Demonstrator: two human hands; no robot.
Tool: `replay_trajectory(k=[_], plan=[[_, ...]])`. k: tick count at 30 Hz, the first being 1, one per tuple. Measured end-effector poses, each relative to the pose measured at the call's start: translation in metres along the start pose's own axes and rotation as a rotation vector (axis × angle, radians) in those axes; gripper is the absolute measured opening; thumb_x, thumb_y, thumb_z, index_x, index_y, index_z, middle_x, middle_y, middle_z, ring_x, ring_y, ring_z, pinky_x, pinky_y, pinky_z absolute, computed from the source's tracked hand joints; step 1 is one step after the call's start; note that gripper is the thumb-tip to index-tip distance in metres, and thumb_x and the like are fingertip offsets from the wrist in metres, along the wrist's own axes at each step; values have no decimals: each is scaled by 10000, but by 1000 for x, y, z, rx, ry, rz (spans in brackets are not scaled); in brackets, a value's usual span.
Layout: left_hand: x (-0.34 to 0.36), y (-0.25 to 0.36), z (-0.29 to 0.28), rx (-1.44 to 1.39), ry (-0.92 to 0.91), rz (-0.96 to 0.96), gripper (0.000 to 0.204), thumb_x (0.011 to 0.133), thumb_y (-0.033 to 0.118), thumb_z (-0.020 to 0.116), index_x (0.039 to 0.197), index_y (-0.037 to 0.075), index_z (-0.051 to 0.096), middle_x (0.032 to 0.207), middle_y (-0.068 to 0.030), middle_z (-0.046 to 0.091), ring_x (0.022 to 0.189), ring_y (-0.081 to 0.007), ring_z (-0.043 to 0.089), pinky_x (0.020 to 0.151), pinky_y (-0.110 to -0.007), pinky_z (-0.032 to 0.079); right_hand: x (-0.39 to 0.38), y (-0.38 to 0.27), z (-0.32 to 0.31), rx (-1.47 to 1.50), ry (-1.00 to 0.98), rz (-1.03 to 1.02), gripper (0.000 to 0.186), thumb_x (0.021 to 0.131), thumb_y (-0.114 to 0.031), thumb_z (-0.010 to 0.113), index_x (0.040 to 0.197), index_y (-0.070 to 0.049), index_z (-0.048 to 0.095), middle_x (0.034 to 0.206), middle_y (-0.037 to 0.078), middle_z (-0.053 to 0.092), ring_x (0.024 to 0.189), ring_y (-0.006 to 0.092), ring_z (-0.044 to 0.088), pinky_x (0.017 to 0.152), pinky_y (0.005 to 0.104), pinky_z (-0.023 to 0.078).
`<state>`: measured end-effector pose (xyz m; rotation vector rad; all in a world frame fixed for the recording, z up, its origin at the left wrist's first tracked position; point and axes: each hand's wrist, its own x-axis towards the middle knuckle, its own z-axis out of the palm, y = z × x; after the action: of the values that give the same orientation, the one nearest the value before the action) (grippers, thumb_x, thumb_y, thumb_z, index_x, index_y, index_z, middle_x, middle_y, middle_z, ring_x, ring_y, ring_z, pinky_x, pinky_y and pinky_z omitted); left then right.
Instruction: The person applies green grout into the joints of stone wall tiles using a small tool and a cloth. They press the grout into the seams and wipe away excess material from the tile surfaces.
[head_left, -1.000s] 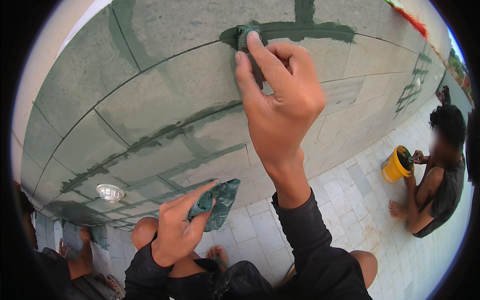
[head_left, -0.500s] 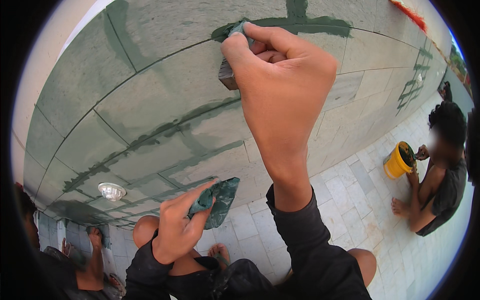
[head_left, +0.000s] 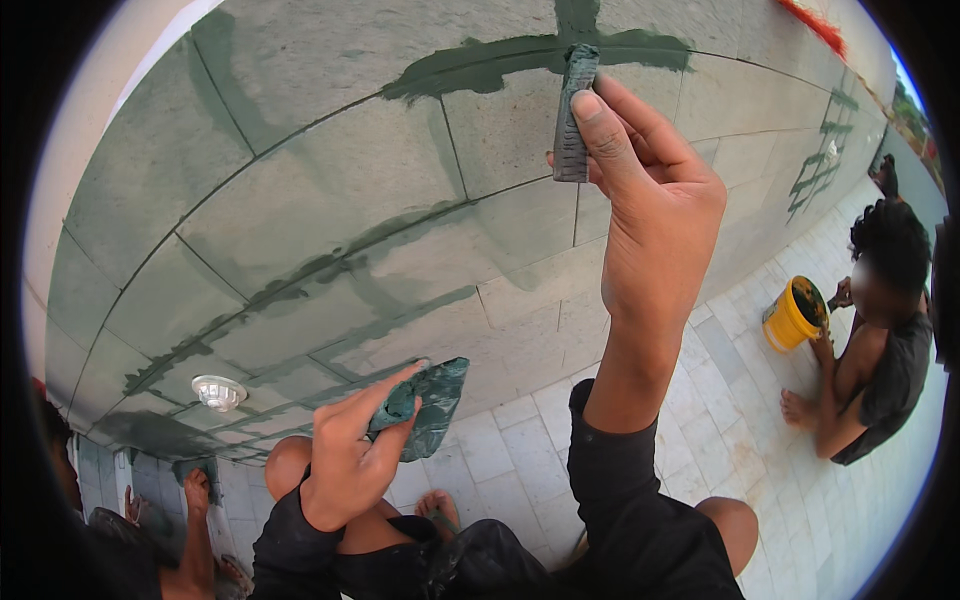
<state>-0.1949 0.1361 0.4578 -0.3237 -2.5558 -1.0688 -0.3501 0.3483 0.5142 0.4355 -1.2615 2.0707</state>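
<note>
My right hand (head_left: 650, 190) pinches a dark grey ridged strip (head_left: 572, 145) between thumb and fingers, held upright. Green paste coats the strip's top end, which overlaps a green-smeared joint (head_left: 470, 70) on the tiled wall (head_left: 330, 220); whether it touches the wall I cannot tell. Low and to the left, my left hand (head_left: 350, 450) is closed around a crumpled, green-smeared plastic sheet (head_left: 437, 410) with a lump of green paste (head_left: 398, 408) near the fingers.
A round clear fixture (head_left: 218, 392) juts from the wall at left. One person (head_left: 880, 370) crouches at right by a yellow bucket (head_left: 792, 318) of green paste. Another person's hand (head_left: 197, 490) works at lower left. Pale paving (head_left: 520, 455) lies below.
My right hand has moved right and turned, so the strip's ridged side shows. More of the green smear along the upper joint is visible. My left hand has barely moved.
</note>
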Motion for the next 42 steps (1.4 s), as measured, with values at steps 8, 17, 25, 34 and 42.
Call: replay_trajectory(k=[8,17,25,34,42], plan=[[3,3,1,4,-8,-37,360,881,-69,696,1241,-81,704,1100,-265,763,994,-301,785,858,-317,571,16,30,-14,-359,100,-456,327,878,-34,814,1203,-31,782,982,87,744,774,139,665,700,254,528],[3,1,5,19,26,-27,321,892,-43,696,1209,-85,716,1014,-214,778,921,-212,755,833,-296,557,11,45,24,-430,92,-787,316,824,8,805,1128,-79,800,935,79,682,768,214,602,645,324,482],[4,-3,4,34,-3,-22,367,872,-72,702,1239,-74,708,1083,-266,764,988,-300,786,849,-320,573,4,32,19,-517,66,-637,286,813,-31,810,1098,-17,809,809,53,682,617,105,567,550,252,451],[4,3,8,5,26,-15,326,890,-50,689,1214,-80,714,1009,-226,777,920,-222,769,835,-301,563,13,3,38,-235,31,-312,246,809,-33,787,1018,98,780,688,-8,652,601,28,552,562,185,452],[1,0,0,66,-10,-75,358,883,-68,689,1241,-72,705,1066,-273,758,965,-302,787,838,-320,574,-17,5,63,-88,-169,-201,177,794,-68,718,883,82,748,563,109,628,481,149,555,528,300,456]])
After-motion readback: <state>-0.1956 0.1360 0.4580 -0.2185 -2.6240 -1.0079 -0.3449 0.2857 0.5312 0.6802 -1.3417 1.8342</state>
